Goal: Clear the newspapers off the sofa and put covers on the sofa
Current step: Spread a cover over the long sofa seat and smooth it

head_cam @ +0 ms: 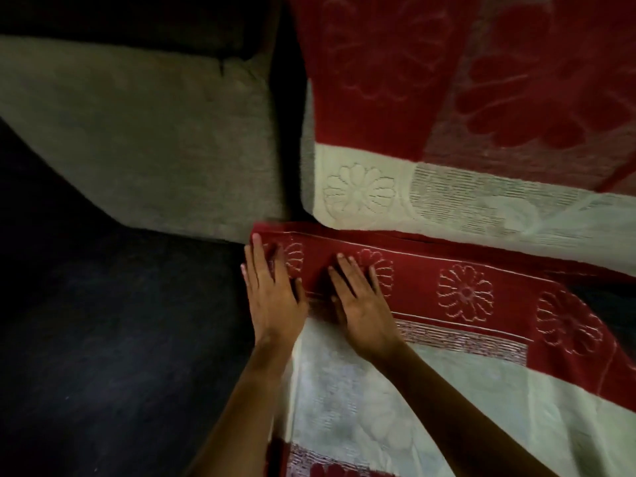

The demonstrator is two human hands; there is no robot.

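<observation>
Pressed left hand and right hand flat, side by side, on the red-and-cream cover draped over one seat; saw no newspapers; judged the neighbouring grey cushion left to cover.

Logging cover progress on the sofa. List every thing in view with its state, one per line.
seat cover: spread over the seat, red border at the back crease.
back cover: draped, hanging down to the seat.
left back cushion: bare, no cover.
left hand: open, flat, pressing the seat cover's red border.
right hand: open, flat on the same border.
</observation>
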